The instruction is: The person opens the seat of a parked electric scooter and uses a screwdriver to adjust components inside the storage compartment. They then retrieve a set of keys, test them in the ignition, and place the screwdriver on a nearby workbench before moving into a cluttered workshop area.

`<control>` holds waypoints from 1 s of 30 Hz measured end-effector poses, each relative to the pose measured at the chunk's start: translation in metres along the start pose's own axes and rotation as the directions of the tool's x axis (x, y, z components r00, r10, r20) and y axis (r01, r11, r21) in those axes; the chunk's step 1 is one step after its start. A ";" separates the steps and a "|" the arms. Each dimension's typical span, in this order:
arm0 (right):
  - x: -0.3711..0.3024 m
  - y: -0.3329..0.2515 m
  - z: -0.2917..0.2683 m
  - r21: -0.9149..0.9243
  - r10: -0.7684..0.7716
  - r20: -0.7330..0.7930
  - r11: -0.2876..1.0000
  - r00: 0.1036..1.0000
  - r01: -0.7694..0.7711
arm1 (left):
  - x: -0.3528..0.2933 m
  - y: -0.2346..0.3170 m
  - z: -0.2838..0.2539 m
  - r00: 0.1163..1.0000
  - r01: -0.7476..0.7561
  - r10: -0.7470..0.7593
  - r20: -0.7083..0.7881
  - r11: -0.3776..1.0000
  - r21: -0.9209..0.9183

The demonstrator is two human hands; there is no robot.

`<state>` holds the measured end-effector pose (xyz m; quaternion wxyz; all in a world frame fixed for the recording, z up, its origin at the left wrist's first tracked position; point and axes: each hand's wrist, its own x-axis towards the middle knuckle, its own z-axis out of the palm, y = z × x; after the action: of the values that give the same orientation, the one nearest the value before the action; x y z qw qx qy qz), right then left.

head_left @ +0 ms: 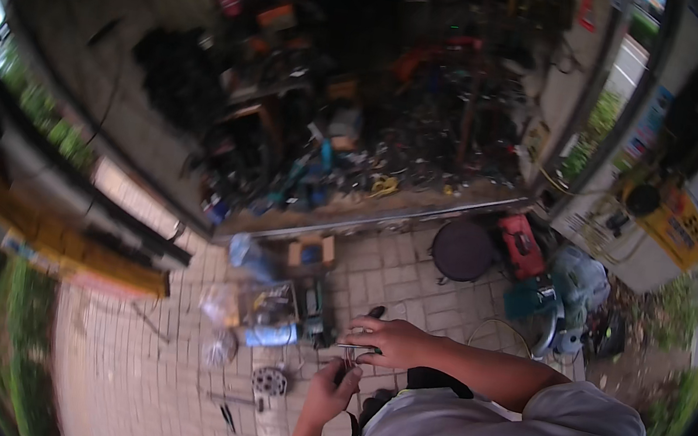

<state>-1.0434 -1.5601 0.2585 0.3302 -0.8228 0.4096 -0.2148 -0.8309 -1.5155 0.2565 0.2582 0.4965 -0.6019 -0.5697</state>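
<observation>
My right hand (pixel 399 343) is closed around a slim hand tool (pixel 376 312). Its dark handle end sticks out past my fingers, and a thin metallic part shows at the fingertips; its exact kind is too small to tell. Just below it, my left hand (pixel 332 394) pinches something thin and reddish, perhaps wire (pixel 350 356), right beside the tool's metal part. The two hands almost touch in front of my body. Beyond the left hand on the paving lie a round metal part with holes (pixel 269 380) and a dark pair of slim tools (pixel 227 417).
An open box of parts (pixel 271 307), a green machine (pixel 318 315) and a small cardboard box (pixel 312 251) stand ahead. A dark round stool (pixel 462 251), a red case (pixel 522 246) and a teal tool (pixel 530 298) are to the right. A cluttered shop opening lies beyond the threshold (pixel 366 220).
</observation>
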 end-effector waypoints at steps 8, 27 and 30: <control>0.044 0.122 -0.110 0.633 0.652 -0.444 0.714 0.615 -0.301 | 0.217 0.073 0.021 0.992 0.121 -0.098 0.074 0.678 -0.725; 0.156 0.352 -0.419 0.463 0.559 -0.812 0.792 0.167 -0.398 | 0.538 0.046 -0.079 0.948 0.261 -0.301 0.107 0.537 -0.802; 0.172 0.355 -0.542 0.008 -0.018 -0.999 0.772 -0.034 -0.636 | 0.579 0.045 -0.100 0.932 0.331 -0.315 0.180 0.534 -0.778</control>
<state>-1.4724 -2.0582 0.3909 -0.2100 -0.3730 0.7379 -0.5218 -0.9732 -2.0812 0.1727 0.3370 0.4255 -0.1840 -0.8195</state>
